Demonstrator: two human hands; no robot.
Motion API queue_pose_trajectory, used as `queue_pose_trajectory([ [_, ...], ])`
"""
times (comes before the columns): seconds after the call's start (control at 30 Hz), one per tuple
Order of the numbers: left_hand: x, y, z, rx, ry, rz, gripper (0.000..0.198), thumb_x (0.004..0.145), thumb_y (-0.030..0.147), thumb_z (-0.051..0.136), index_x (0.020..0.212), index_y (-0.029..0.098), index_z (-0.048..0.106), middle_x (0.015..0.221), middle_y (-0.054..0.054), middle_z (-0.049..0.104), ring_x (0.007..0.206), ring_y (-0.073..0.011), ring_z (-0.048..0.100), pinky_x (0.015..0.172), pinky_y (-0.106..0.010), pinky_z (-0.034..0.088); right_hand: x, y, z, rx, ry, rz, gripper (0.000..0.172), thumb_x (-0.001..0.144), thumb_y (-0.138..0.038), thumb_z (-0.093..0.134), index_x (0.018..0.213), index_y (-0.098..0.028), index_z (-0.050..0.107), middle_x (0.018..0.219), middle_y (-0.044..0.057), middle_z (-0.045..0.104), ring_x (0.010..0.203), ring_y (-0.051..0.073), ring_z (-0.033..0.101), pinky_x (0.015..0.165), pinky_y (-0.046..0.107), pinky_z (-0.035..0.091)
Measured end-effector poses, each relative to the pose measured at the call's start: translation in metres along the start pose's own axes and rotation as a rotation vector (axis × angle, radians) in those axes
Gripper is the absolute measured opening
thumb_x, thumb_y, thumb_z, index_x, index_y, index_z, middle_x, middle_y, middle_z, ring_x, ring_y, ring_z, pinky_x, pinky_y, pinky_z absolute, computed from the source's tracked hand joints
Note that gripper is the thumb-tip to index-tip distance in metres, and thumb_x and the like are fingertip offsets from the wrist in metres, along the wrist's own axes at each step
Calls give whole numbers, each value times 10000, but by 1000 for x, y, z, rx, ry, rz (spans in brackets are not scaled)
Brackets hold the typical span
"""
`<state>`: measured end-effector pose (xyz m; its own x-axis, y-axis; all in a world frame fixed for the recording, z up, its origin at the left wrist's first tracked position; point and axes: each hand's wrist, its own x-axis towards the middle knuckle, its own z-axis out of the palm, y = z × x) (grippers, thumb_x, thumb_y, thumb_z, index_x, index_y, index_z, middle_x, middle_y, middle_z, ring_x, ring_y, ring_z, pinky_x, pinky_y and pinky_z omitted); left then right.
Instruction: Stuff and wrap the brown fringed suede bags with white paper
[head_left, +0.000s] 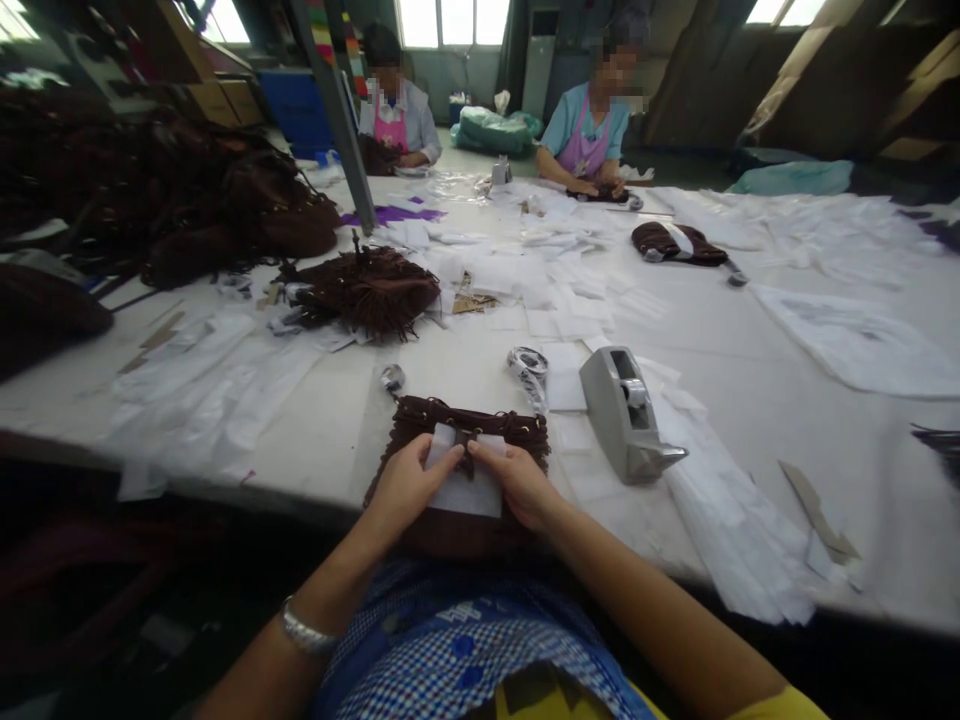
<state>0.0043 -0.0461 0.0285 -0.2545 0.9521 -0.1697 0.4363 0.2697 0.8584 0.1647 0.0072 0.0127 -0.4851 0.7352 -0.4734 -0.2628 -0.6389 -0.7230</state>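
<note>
A dark brown fringed bag (517, 432) lies at the table's front edge, close to my body. On its front is a piece of white paper (469, 495). My left hand (409, 485) and my right hand (517, 480) meet at the bag's middle, thumbs near each other, pinching the paper and a small brown tie between them. Behind the bag's top corners lie a wrapped metal ring (392, 378) and a wrapped coil (529, 368).
A grey tape dispenser (626, 415) stands right of the bag. White paper strips (731, 510) lie beyond it. More brown bags (367, 290) are piled at the left. Two people work across the white table (322, 440), near a metal post (337, 120).
</note>
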Motion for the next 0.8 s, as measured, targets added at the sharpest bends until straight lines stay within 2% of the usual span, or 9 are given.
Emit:
queue_pose_trajectory([
  [0.13,-12,-1,13,-83,68,-33,366,810,519,650,970,190,661,893,-26,726,847,-222,670,712,-288,500,-9,3,-1,-45,-8,-22,425,606,-451,876,841,-123,739,765,49,740,663,165,655,688,295,524],
  [0.2,-17,-1,14,-159,84,-50,356,800,490,667,990,189,662,907,-26,728,861,-221,669,716,-284,504,-11,1,-5,-43,-92,-8,434,666,-504,834,867,-131,739,794,57,742,702,172,666,706,296,523],
  [0.3,-22,0,13,-262,121,-91,370,772,479,695,988,179,679,902,-30,733,835,-214,671,708,-280,508,-12,-1,-17,72,-235,65,484,802,-609,680,943,-150,738,952,95,747,858,199,689,788,314,533],
  [0.37,-25,1,13,-304,147,-109,375,753,477,713,968,171,693,890,-34,736,809,-208,670,698,-274,507,-13,1,-24,146,-260,99,461,824,-583,671,985,-157,738,1033,103,739,941,202,686,856,316,528],
  [0.47,-29,1,14,-302,172,-97,350,752,459,718,945,167,704,890,-38,732,799,-200,665,696,-265,501,-15,8,-28,87,-257,63,359,765,-411,788,1020,-164,737,1049,83,737,947,183,685,896,295,517],
  [0.57,-31,-1,15,-237,170,-52,301,786,425,692,946,171,696,880,-33,716,801,-191,655,694,-258,492,-16,15,-22,-41,-255,-16,367,753,-397,796,1030,-164,732,957,61,741,814,156,684,791,274,540],
  [0.7,-33,-3,16,-101,177,-6,241,824,378,654,964,183,671,831,-7,672,774,-177,630,702,-262,477,-13,20,-9,-205,-122,-104,390,746,-488,765,926,-146,718,698,8,692,568,102,607,574,214,505],
  [0.8,-36,-2,16,10,222,58,192,841,346,644,945,187,670,829,-5,642,797,-176,612,744,-273,467,-11,21,-4,-360,-31,-162,379,768,-507,727,857,-141,685,548,-26,612,462,93,551,485,200,458],
])
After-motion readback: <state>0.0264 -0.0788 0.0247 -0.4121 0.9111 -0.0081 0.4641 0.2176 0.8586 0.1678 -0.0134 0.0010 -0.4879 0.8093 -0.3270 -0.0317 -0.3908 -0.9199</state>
